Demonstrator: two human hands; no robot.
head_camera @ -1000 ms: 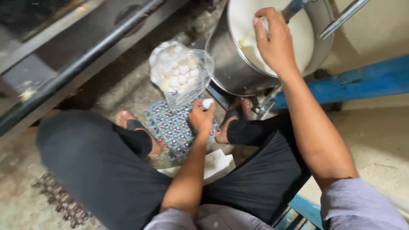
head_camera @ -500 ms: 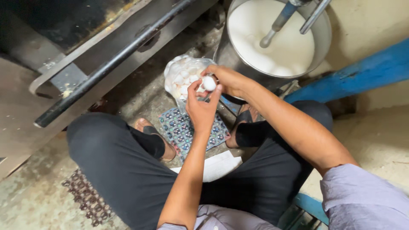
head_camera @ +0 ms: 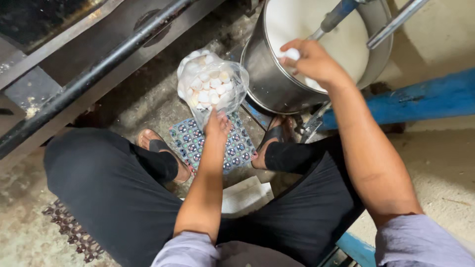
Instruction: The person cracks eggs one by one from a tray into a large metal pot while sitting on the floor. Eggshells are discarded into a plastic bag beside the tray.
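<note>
A small white egg (head_camera: 293, 53) sits pinched in the fingertips of the right hand (head_camera: 311, 62), held just over the near rim of a big steel pot (head_camera: 277, 84). The egg is smooth, pale and rounded, and only part of it shows past the fingers. The pot is filled with a creamy white liquid, and a blue-handled tool (head_camera: 336, 16) leans into it from above.

The right arm stretches forward from the lower right, wrist bent slightly down, fingers curled closed around the egg. The left arm runs straight up the middle of the view between the person's knees. The left hand (head_camera: 216, 126) reaches the lower edge of a clear plastic bag (head_camera: 210, 86) packed with more white eggs; its fingers point forward and touch the bag, but whether they grip the plastic or anything else cannot be told from here.

The bag stands on the floor just left of the pot, resting on a patterned egg tray (head_camera: 190, 138) that lies between the person's sandalled feet.
</note>
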